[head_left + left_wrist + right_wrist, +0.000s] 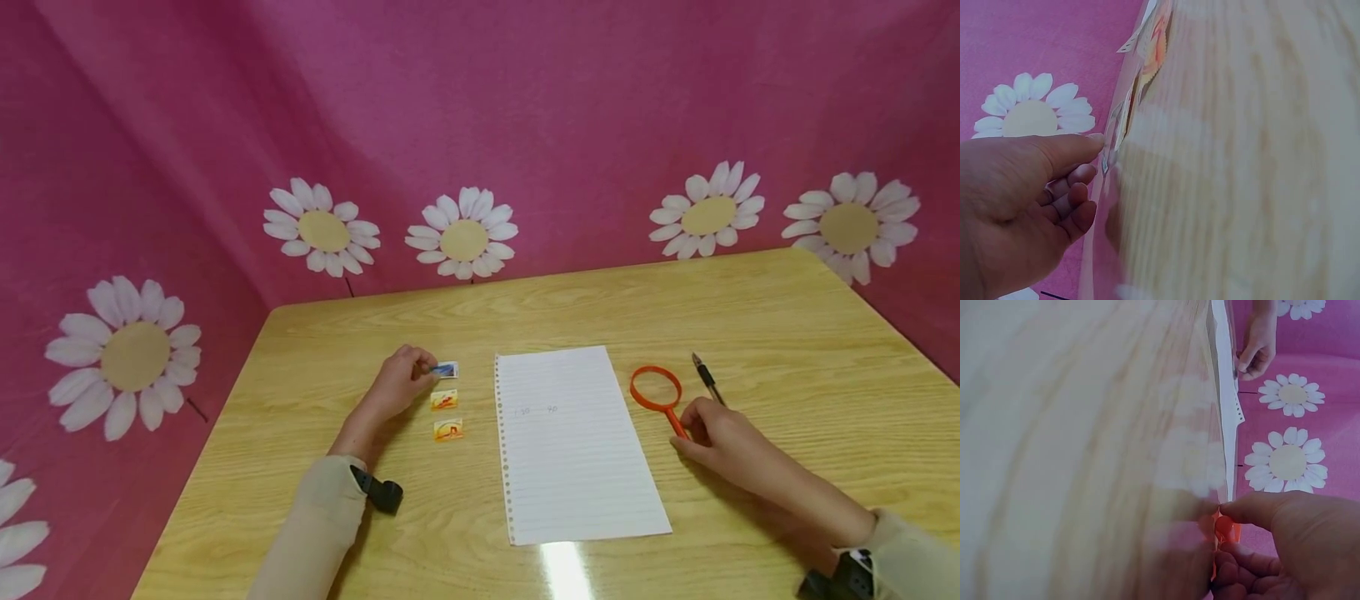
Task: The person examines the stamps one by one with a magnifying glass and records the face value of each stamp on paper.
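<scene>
Left hand: The left hand (pixel 396 383) is reaching over the table (pixel 787 333) and pinching the left edge of the blue stamp (pixel 450 368) between thumb and fingertips; whether the stamp is leaving the wood cannot be told.
Blue stamp: It is topping a short column, with the upper yellow stamp (pixel 444 400) and the lower yellow stamp (pixel 448 431) lying just below it, all left of the lined sheet (pixel 577 475).
Right hand: The right hand (pixel 723 437) is gripping the handle of the red magnifying glass (pixel 671 411), thumb and fingers closing narrowly on it.
Magnifying glass: Its lens is sitting between the sheet and the black pen (pixel 705 372), well apart from the stamps.
Sheet: It is bearing two faint handwritten marks, apparently numbers, near its upper left.
Step in hand: The person is seemingly handling the blue stamp while readying the glass for a closer look.
Next move: Inspecting would be calling for a steady, light pinch on the thin stamp and a level lens coming leftward across the sheet, without the stamp's small edges bending.
</scene>
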`<action>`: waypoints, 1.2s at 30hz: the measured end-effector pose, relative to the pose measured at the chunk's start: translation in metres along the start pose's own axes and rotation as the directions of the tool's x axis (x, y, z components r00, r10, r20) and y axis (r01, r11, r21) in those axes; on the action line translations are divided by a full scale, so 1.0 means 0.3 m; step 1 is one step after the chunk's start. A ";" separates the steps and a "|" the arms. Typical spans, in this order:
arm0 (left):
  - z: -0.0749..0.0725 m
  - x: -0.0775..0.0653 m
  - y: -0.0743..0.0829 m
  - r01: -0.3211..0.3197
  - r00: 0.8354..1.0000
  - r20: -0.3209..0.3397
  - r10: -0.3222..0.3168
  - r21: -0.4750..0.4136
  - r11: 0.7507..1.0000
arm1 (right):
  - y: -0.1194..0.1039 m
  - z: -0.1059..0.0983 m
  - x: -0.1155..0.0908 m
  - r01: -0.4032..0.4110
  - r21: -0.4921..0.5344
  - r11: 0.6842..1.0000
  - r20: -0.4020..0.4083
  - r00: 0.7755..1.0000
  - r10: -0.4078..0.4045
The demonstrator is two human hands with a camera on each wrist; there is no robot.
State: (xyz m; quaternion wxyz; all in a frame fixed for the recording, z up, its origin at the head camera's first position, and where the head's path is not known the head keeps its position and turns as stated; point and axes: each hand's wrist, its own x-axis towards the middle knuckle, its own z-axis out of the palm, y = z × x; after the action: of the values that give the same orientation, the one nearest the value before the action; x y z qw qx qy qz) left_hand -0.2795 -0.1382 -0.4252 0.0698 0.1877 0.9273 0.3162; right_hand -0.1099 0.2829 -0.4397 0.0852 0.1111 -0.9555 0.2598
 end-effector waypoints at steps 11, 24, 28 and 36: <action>0.003 0.002 -0.010 -0.010 1.000 0.009 0.010 0.028 1.000 | -0.010 0.006 0.008 -0.046 -0.017 0.999 0.006 0.999 0.046; 0.002 0.011 -0.006 0.021 1.000 0.021 -0.022 0.028 0.999 | -0.029 -0.012 0.019 -0.169 -0.030 0.985 0.006 0.985 0.170; -0.002 0.013 -0.008 0.019 1.000 0.020 -0.020 0.028 0.999 | -0.032 -0.014 0.026 -0.174 -0.054 0.983 0.006 0.985 0.174; 0.007 0.005 -0.010 0.006 1.000 0.016 -0.006 0.033 0.999 | -0.029 -0.013 0.021 -0.186 -0.064 0.981 -0.006 0.983 0.186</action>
State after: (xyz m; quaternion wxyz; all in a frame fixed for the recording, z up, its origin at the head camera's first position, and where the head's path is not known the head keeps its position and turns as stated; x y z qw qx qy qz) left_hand -0.2813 -0.1386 -0.4286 0.0752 0.1887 0.9323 0.2993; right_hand -0.1133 0.2765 -0.4307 0.0643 0.0186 -0.9695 0.2356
